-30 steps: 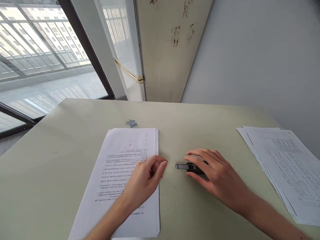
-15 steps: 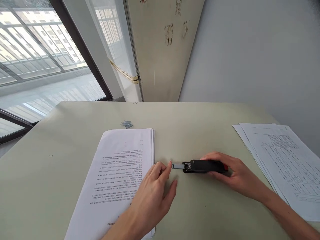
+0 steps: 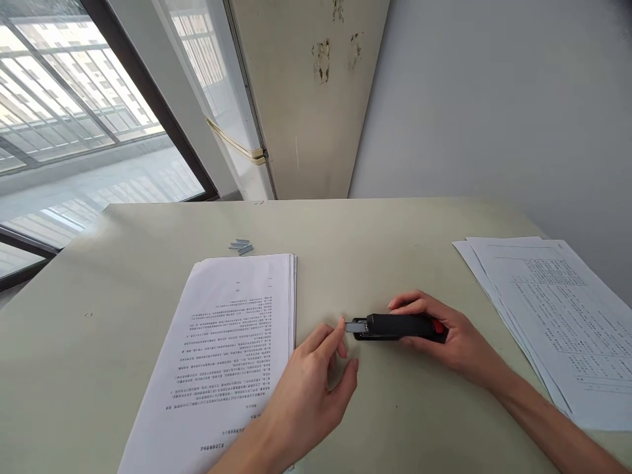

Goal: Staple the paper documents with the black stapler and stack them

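Note:
A black stapler (image 3: 395, 326) with a red rear end lies flat on the pale green table (image 3: 123, 276), its metal staple tray (image 3: 353, 326) sticking out to the left. My right hand (image 3: 457, 339) is wrapped round the stapler's rear half. My left hand (image 3: 311, 388) hovers just left of the tray, with a fingertip touching the tray's end; its fingers are slightly curled and apart, holding nothing. A thick stack of printed sheets (image 3: 227, 342) lies under my left wrist.
A few loose strips of staples (image 3: 240, 247) lie beyond the stack. Another spread of printed papers (image 3: 548, 303) covers the table's right side. A worn cream refrigerator (image 3: 291, 99) stands behind the table, windows to the left, a grey wall to the right.
My right hand slid back to the stapler's rear and gripped it. My left hand left the paper stack and reached right to the protruding staple tray, which now sticks out less.

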`<state>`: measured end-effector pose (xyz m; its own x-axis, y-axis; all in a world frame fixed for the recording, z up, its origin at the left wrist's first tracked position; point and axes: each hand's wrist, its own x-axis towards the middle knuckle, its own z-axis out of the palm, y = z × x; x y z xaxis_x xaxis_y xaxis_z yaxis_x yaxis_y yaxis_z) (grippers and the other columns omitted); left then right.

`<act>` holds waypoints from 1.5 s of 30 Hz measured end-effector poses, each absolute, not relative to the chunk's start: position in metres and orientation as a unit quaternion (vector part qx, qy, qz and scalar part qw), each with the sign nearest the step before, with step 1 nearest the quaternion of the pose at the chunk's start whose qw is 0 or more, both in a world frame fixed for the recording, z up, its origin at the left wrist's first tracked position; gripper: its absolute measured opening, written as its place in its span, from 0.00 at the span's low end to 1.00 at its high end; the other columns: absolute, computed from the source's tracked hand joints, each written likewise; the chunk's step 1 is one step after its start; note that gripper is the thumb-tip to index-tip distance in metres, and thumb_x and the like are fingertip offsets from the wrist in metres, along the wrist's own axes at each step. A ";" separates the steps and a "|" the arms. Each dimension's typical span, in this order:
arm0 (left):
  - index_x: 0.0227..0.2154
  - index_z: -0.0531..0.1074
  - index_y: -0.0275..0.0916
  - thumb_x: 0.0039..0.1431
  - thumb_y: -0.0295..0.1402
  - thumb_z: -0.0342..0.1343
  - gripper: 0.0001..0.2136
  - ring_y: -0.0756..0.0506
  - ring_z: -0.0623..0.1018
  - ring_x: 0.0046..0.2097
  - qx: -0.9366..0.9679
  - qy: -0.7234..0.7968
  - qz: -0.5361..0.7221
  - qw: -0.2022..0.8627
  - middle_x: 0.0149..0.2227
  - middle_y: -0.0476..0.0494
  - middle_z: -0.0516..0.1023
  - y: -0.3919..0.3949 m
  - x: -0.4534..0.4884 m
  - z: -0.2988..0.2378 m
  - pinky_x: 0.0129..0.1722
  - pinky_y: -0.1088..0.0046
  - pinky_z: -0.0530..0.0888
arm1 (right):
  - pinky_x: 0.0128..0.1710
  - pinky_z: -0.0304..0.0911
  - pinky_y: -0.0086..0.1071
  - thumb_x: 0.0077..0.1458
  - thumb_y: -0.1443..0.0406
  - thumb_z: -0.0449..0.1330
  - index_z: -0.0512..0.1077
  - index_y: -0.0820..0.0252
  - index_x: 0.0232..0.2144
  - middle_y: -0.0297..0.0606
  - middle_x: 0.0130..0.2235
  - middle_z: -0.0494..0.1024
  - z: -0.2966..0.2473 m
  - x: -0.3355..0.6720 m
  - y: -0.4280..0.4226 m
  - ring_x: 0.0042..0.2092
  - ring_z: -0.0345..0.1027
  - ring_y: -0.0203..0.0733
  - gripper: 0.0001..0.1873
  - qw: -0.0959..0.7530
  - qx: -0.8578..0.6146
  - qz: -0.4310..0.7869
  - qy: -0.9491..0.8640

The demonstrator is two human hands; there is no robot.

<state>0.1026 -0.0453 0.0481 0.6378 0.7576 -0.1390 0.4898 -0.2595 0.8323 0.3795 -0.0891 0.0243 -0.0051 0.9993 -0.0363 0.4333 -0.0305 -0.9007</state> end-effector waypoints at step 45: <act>0.70 0.62 0.52 0.75 0.33 0.51 0.23 0.41 0.79 0.53 0.863 0.362 0.197 0.293 0.54 0.42 0.79 -0.051 0.079 0.062 0.50 0.61 0.80 | 0.48 0.74 0.40 0.59 0.53 0.73 0.81 0.46 0.43 0.38 0.53 0.81 0.022 0.385 -0.090 0.52 0.78 0.51 0.12 0.369 -0.595 0.381 -0.604</act>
